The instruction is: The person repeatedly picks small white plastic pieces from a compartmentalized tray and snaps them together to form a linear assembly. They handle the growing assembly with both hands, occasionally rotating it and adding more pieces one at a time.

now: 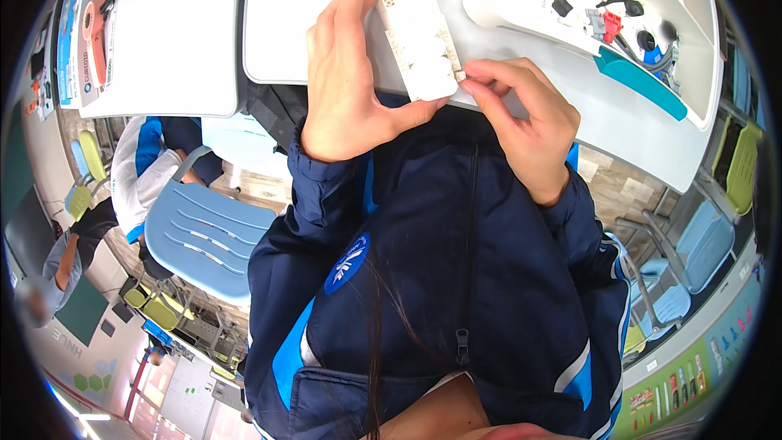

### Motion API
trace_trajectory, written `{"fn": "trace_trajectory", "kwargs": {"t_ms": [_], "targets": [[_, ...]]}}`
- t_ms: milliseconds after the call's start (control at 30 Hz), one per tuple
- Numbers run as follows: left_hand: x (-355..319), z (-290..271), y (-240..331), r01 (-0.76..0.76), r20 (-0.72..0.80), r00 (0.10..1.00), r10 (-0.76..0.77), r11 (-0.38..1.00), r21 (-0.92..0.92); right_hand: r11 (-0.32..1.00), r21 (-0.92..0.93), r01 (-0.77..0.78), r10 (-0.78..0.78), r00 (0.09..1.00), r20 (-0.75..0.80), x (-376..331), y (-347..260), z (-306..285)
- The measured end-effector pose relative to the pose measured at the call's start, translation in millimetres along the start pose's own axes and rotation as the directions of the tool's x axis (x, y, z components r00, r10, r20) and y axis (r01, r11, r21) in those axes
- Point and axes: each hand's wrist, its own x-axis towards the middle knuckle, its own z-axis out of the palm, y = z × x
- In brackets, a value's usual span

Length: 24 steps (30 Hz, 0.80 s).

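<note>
A long white plastic block [414, 33] with tan pieces set in its upper end is held over the near edge of the white table. Along its left side runs my left hand [346, 73], fingers stretched upward and the thumb pressed under the near end. My right hand [521, 102] pinches at the block's near right corner, where thumb and forefinger meet on a small light-coloured piece [460, 77]. What kind of piece this is, I cannot make out.
A white tray [521, 28] at the right holds a teal curved panel [639, 81], a red part [611, 26], dark cables and small black parts. Another white table [179, 33] stands left, with a blue chair [208, 232] below it. Other people [134, 171] are at the far left.
</note>
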Motion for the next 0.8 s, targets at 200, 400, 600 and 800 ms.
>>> {"fn": "trace_trajectory", "kwargs": {"t_ms": [200, 400, 600, 800], "targets": [[-3, 2, -1, 0.026, 0.004, 1.000, -0.026, 1.000, -0.016, 1.000, -0.006, 0.027, -0.027, 1.000, -0.003, 1, 2, 1], [-2, 4, -6, 0.013, -0.041, 0.999, -0.015, 0.999, -0.037, 1.000, 0.012, 0.029, -0.029, 1.000, -0.005, 3, 3, -1], [-2, 6, -8, 0.044, -0.030, 0.998, -0.047, 0.995, -0.085, 0.996, 0.023, 0.084, -0.084, 0.996, 0.014, 1, 10, 0], [0, 3, -6, 0.041, -0.014, 0.999, -0.042, 0.998, -0.054, 0.993, 0.027, 0.115, -0.115, 0.993, 0.024, 1, 12, -2]]}}
